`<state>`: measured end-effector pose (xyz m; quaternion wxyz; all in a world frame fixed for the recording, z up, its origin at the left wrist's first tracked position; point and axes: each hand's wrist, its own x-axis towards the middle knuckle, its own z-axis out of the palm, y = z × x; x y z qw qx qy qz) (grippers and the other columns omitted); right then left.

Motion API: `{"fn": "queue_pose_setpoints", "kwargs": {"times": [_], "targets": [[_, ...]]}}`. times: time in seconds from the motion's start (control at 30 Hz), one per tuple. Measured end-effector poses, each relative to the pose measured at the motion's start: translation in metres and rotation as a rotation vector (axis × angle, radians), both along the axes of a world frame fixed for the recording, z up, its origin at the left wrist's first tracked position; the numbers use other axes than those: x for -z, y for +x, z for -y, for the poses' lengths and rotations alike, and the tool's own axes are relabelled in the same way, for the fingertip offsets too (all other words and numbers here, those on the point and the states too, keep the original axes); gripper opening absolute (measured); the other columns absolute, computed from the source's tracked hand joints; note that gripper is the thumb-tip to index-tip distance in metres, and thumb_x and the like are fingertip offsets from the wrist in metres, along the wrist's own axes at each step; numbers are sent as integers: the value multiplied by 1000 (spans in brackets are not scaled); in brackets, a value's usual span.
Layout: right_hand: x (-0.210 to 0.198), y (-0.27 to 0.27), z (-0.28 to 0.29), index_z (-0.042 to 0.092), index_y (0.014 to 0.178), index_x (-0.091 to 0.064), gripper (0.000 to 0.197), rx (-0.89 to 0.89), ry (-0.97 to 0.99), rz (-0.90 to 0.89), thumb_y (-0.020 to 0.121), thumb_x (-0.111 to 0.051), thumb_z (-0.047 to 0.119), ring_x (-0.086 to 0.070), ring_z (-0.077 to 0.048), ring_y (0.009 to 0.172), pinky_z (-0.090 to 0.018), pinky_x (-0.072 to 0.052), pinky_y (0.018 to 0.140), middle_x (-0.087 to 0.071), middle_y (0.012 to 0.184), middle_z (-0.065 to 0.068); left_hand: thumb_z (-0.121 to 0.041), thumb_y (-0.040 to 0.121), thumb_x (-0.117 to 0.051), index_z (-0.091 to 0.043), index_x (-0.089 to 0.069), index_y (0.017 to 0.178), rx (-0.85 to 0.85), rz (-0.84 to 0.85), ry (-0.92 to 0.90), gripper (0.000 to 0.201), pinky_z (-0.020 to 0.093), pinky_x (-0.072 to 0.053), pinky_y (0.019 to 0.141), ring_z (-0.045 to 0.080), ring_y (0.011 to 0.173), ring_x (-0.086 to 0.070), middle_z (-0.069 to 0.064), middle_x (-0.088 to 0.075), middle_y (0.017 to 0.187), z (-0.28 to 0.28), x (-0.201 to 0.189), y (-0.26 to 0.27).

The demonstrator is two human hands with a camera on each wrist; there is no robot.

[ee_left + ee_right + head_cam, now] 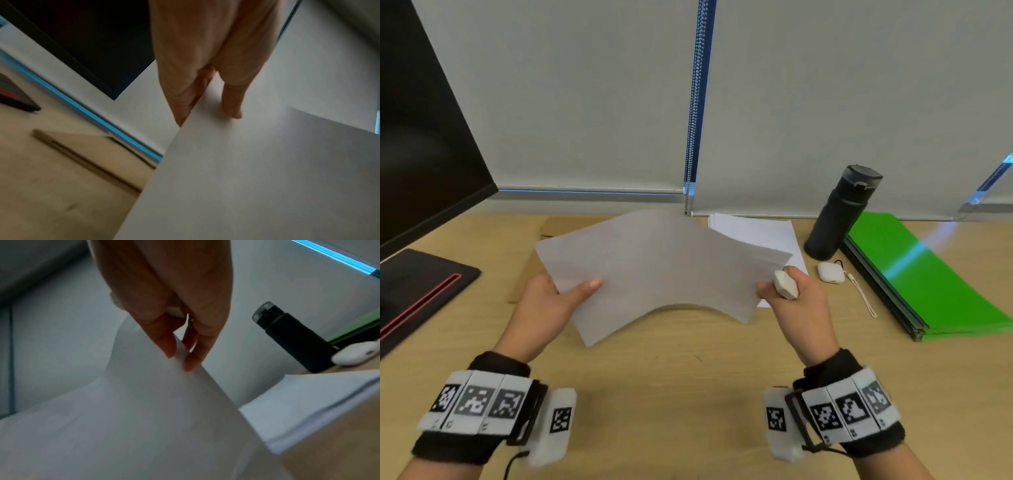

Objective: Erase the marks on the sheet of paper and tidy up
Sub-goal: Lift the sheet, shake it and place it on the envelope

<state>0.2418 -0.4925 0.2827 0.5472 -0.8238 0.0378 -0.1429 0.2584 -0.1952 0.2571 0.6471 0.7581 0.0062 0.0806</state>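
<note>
A white sheet of paper (pixel 661 270) is held up off the wooden desk (pixel 688 377), bowed upward in the middle. My left hand (pixel 558 298) pinches its left edge, thumb on top and fingers beneath; the left wrist view shows the thumb lying on the sheet (pixel 246 178). My right hand (pixel 794 298) pinches the sheet's right edge (pixel 144 402) between its fingertips and also holds a white eraser (pixel 786 284) tucked against the palm. No marks show on the sheet from here.
A stack of white paper (pixel 760 233) lies behind the sheet. Right of it stand a black bottle (pixel 839 212), a white earbud case (pixel 830 272) with a strap and green folders (pixel 928 274). A black monitor (pixel 424 137) and its base occupy the left. Brown cardboard (pixel 530 274) lies under the sheet.
</note>
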Motion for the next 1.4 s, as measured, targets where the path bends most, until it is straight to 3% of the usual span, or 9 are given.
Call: {"fn": "queue_pose_setpoints", "kwargs": {"times": [0.17,0.33,0.43,0.6,0.73,0.9,0.97,1.13,1.4], "targets": [[33,2,-4,6,63,-49,23,-16,-127,-234,81,-63,3,-45,-19,65,-29,-33,59,-49,64,-7,-5,88,-62,-16,-60,110,-7,-126,119,25,24,-45,74,15,96,-61,-3,-65,103,-1,33,-11],[27,3,-2,-7,79,-57,12,-2,-66,-129,82,-62,3,-47,-18,68,-27,-37,60,-56,76,-15,-10,89,-61,-17,-60,108,-41,-118,61,21,23,-47,75,5,92,-60,-12,-64,99,-7,34,-13],[31,11,-3,-9,79,-55,14,-13,-66,-170,83,-62,3,-46,-20,70,-29,-35,60,-52,75,-16,-11,90,-60,-14,-61,109,-11,-146,93,19,23,-48,75,11,93,-61,-10,-64,98,-5,33,-9],[27,26,-3,3,75,-55,13,27,-83,-130,85,-61,10,-52,-22,74,-32,-43,67,-57,78,-16,-18,92,-56,-14,-62,111,37,-192,-38,21,35,-52,84,16,96,-66,-1,-69,105,-11,14,2],[11,34,-6,19,62,-43,30,23,-92,-71,87,-61,15,-39,-9,58,-22,-33,57,-42,62,2,-20,83,-54,-13,-62,104,158,-208,-223,24,27,-58,75,13,87,-71,-2,-74,95,-17,-10,13],[17,35,-6,16,65,-47,26,9,5,-98,86,-62,16,-44,-17,66,-26,-38,64,-46,67,-3,-12,93,-46,-10,-61,104,175,-257,-340,19,25,-58,69,12,84,-71,0,-74,93,-21,-18,22],[21,33,-5,13,67,-49,23,-1,65,-116,86,-61,16,-46,-19,68,-32,-40,67,-48,70,-8,-10,95,-44,-11,-61,104,166,-273,-348,19,25,-59,70,12,84,-71,0,-74,92,-23,-17,22],[21,24,-5,14,68,-52,21,-31,155,-120,87,-60,11,-49,-10,61,-17,-42,57,-52,67,0,-10,96,-45,-10,-62,103,131,-290,-305,18,24,-57,76,10,82,-71,-1,-74,93,-26,-9,19],[34,19,-7,7,77,-51,15,-28,201,-129,86,-62,11,-45,-19,67,-27,-40,61,-46,71,-10,-9,96,-48,-14,-62,99,59,-301,-247,15,19,-57,66,5,77,-70,-8,-74,83,-28,4,17]]}}
